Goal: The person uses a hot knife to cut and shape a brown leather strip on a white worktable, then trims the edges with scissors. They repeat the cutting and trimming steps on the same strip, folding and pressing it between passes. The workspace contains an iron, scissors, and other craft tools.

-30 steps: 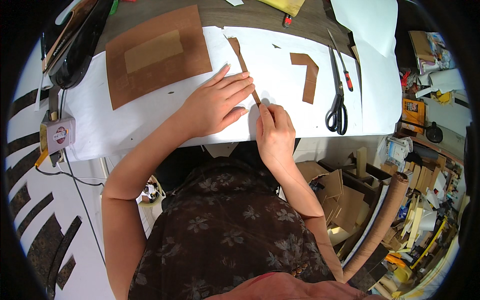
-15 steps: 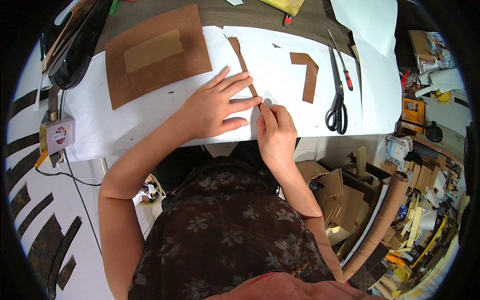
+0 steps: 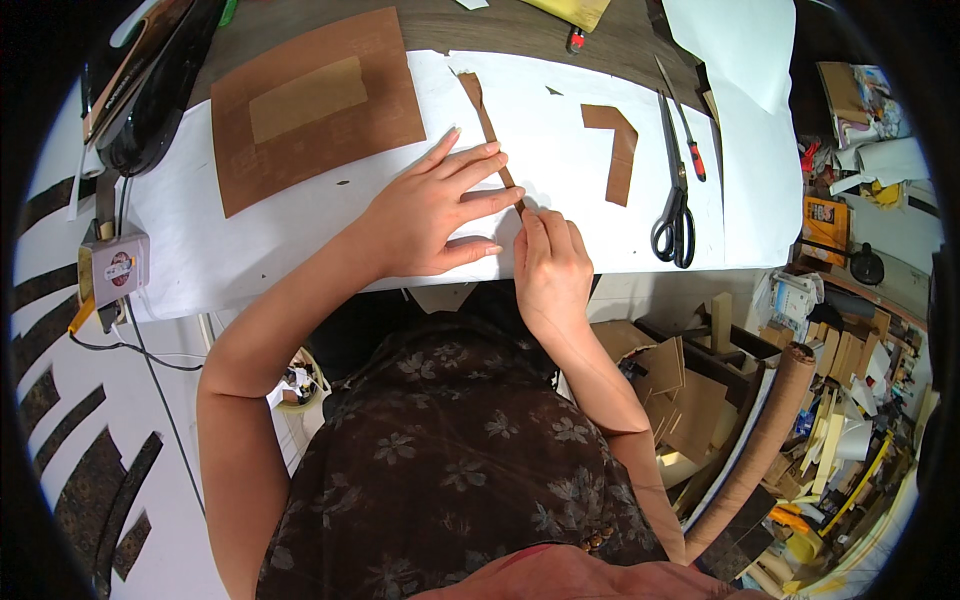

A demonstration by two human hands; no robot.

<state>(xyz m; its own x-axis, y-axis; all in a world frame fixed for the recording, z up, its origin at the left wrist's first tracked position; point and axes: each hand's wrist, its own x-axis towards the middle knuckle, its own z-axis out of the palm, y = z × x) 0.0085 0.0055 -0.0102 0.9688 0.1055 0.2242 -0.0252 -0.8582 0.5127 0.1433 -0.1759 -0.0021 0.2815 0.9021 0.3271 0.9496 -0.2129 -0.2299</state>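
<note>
The brown strip [image 3: 488, 124] runs inward from the far edge of the white paper [image 3: 290, 225], seemingly folded narrow, far end left wide. Left hand [image 3: 432, 208], fingers spread, presses it; right hand [image 3: 553, 258] pinches the near end.

In front of you, the paper [image 3: 330, 235] covers the near part of the table [image 3: 470, 28]. The strip [image 3: 486, 118] lies on it, running away from you; your left hand [image 3: 425, 215] lies partly across it, your right hand [image 3: 555, 265] at its near end. Left of the strip is the panel [image 3: 300, 172], reaching past the paper's far edge. To the strip's right, in order, lie the offcut [image 3: 620, 160], the scissors [image 3: 678, 190] and the pointed tool [image 3: 695, 155].
</note>
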